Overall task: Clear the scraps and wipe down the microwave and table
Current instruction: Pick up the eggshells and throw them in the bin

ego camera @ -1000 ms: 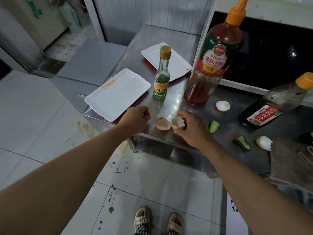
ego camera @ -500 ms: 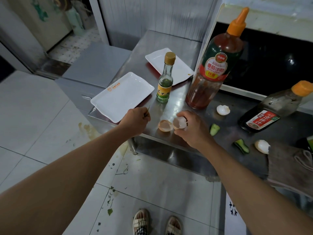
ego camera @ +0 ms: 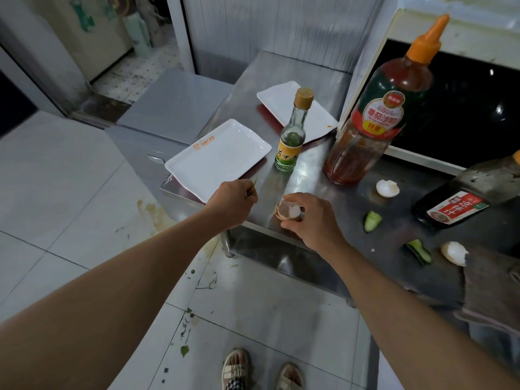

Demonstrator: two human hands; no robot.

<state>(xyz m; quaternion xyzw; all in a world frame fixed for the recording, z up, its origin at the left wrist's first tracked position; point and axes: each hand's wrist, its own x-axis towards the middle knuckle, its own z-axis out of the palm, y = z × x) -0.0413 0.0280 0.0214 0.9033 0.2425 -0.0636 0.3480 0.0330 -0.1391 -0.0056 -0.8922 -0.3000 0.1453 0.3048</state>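
Observation:
My right hand [ego camera: 311,220] grips two eggshell halves [ego camera: 287,211], one nested in the other, at the front edge of the steel table [ego camera: 309,170]. My left hand [ego camera: 232,202] is curled just left of it and pinches a thin green scrap [ego camera: 57,180]. More scraps lie to the right: a white eggshell [ego camera: 387,188], two cucumber pieces [ego camera: 372,220] [ego camera: 419,250] and another eggshell [ego camera: 453,253]. The microwave [ego camera: 450,102] with its dark door stands at the back right. A grey cloth [ego camera: 492,288] lies at the table's right front.
Two white rectangular plates [ego camera: 216,157] [ego camera: 281,105] sit on the table's left part. A small glass bottle [ego camera: 291,136], a tall orange-capped sauce bottle [ego camera: 377,114] and a tipped dark bottle [ego camera: 464,201] stand among the scraps. Green bits litter the tiled floor [ego camera: 185,327].
My right hand has lifted one eggshell half and set it into the other; it now holds both together. My left hand stayed put with its green scrap.

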